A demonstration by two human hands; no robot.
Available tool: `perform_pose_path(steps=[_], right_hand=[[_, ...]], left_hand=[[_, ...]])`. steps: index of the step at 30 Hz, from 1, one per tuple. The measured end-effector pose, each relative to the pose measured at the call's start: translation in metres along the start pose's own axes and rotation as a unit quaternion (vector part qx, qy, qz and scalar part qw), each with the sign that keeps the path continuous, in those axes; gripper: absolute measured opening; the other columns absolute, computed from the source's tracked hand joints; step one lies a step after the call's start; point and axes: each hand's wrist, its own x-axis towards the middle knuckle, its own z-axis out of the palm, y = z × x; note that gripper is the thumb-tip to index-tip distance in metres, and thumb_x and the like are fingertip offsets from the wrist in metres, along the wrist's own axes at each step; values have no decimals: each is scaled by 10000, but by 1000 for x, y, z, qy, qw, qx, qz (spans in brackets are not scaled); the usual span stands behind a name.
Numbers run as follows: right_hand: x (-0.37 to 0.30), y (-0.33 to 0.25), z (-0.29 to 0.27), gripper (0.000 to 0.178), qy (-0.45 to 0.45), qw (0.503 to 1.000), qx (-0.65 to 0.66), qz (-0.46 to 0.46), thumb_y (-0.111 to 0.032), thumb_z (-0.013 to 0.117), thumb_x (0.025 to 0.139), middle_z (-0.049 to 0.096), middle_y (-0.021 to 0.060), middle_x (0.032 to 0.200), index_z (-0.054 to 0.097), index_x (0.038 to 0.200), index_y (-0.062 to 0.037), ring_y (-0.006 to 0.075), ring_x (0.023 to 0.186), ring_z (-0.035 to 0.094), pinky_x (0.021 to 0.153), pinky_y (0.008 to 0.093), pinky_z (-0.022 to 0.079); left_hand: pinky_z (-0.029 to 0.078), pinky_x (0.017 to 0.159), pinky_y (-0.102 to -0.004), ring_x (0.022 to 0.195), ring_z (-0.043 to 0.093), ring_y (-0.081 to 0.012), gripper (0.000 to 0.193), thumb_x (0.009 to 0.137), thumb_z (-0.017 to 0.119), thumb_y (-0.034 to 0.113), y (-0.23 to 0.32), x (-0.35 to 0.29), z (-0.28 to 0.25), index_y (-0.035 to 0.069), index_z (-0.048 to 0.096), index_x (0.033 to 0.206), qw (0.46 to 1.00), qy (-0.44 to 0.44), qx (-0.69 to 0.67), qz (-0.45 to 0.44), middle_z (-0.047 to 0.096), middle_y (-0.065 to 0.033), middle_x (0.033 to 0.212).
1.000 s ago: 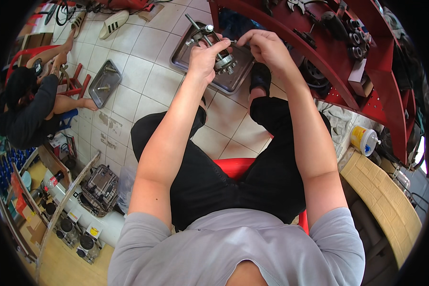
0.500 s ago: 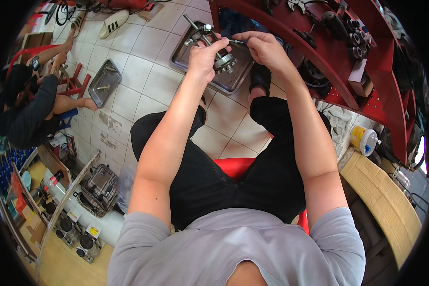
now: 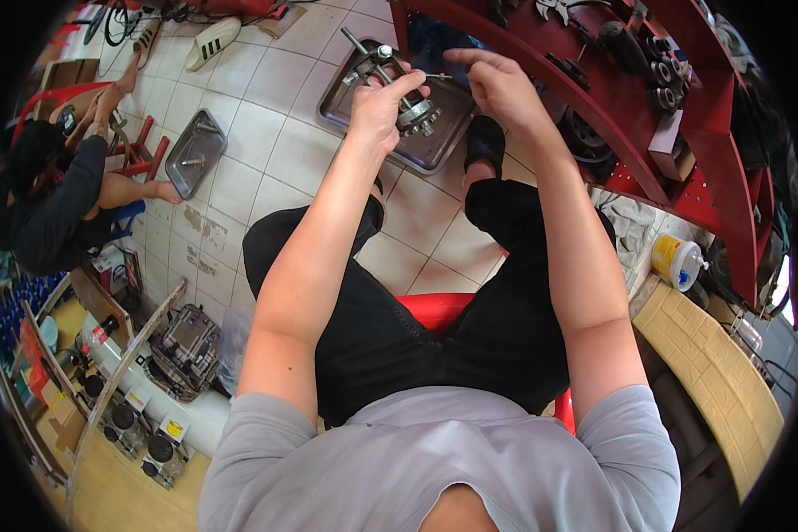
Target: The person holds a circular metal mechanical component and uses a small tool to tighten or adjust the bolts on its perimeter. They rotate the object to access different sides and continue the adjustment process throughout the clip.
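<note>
Over a tray [image 3: 450,122], left fingers [image 3: 406,84] hold a silvery, knobbly-ended assembly [image 3: 417,115].

looks like a mechanical workshop: red metal rack [image 3: 727,168] loaded with dark metal parts [image 3: 623,43], silver hand tool [image 3: 556,11] on it, shallow tray [image 3: 195,145] of metal pieces [image 3: 193,163] on tiled floor [image 3: 279,155].

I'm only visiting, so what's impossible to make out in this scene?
All in the head view:
Metal assembly: its middle is hidden by the left hand's grip.
Thin metal rod: its end is too small to tell whether the right hand touches it.
Silver tool on the red rack: cut off by the upper edge.
Blue material under the rack: too shadowed to identify.
</note>
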Motion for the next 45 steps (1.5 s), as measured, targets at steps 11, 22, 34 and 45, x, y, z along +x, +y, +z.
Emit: perform_pose_path(steps=[11, 22, 34, 45], right_hand=[[3, 8, -1, 311, -12, 998, -61, 14, -124, 469, 889, 495, -48, 574, 714, 1025, 11, 46, 504, 400, 495, 240, 317], [10, 9, -20, 309, -112, 993, 28, -15, -136, 488, 885, 546, -43, 640, 727, 1025, 3, 32, 543, 435, 505, 206, 329], [9, 12, -12, 291, 19, 999, -19, -35, -123, 478, 887, 484, -60, 595, 725, 967, 8, 29, 547, 392, 509, 222, 307], [15, 32, -1, 418, 3, 988, -151, 42, -380, 623, 928, 602, 25, 679, 727, 963, 23, 97, 630, 494, 580, 295, 403]], left_hand=[[578, 647, -366, 786, 674, -195, 247, 821, 757, 67, -1, 1, 0, 89, 595, 1006, 1000, 1, -4, 3, 657, -44, 888], [540, 618, -321, 726, 666, -177, 184, 805, 754, 35, 2, -4, 8, 79, 626, 930, 999, 27, -19, 2, 658, -37, 835], [581, 656, -363, 797, 670, -193, 241, 825, 758, 81, 0, -1, 1, 93, 594, 1002, 1000, 2, -3, -7, 648, -39, 884], [600, 654, -393, 791, 681, -197, 198, 855, 739, 149, 1, -4, 4, 79, 628, 1002, 999, 4, -12, -33, 666, -62, 886]])
